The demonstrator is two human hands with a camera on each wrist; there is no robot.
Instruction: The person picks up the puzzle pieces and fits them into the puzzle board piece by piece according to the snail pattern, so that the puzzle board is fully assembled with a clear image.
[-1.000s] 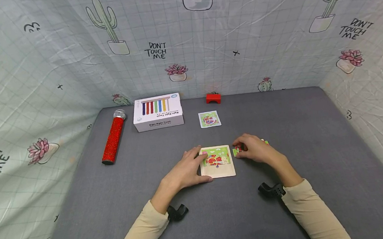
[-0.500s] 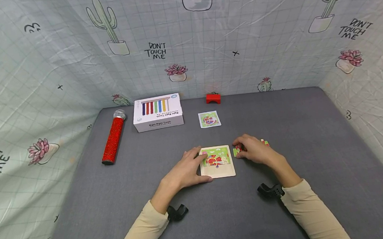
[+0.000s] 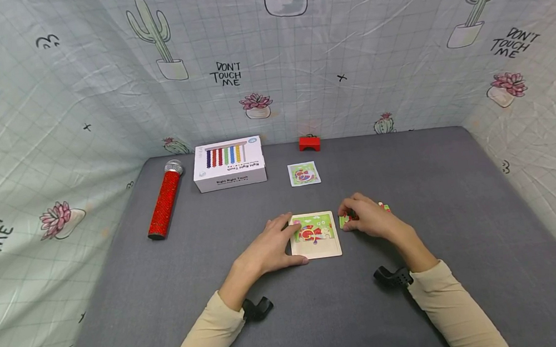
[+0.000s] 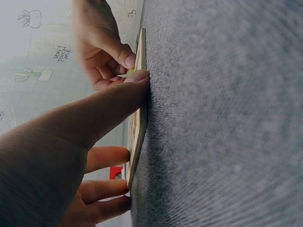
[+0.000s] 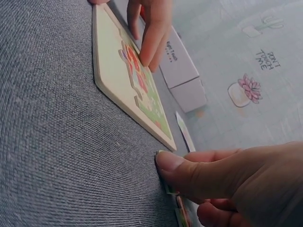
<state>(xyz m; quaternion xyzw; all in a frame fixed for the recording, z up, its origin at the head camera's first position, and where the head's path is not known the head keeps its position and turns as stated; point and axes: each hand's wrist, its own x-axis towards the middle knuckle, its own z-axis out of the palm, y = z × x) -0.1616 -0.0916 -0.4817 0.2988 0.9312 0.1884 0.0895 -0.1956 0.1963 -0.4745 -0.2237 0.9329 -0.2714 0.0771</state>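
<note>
A square wooden jigsaw puzzle board [image 3: 323, 249] lies flat on the table. Its upper part carries a green and red picture; the lower strip is bare wood. My left hand [image 3: 271, 248] holds the board from the left, thumb at the near edge and index finger on the picture. The left wrist view shows its thumb [image 4: 137, 78] and fingers at opposite edges. Just right of the board my right hand [image 3: 370, 216] pinches a green and red puzzle piece [image 3: 344, 221] between thumb and fingers, partly hidden. More puzzle pieces [image 3: 385, 207] peek out behind that hand.
Behind the board lies a small picture card [image 3: 304, 174], with a red arch block [image 3: 310, 143] farther back. A white box [image 3: 229, 164] and a red glittery microphone [image 3: 164, 201] are at the back left. A patterned cloth [image 3: 299, 82] hangs behind the grey table [image 3: 323, 325].
My right hand has shifted only slightly around the puzzle piece beside the board. The left hand and the board look the same.
</note>
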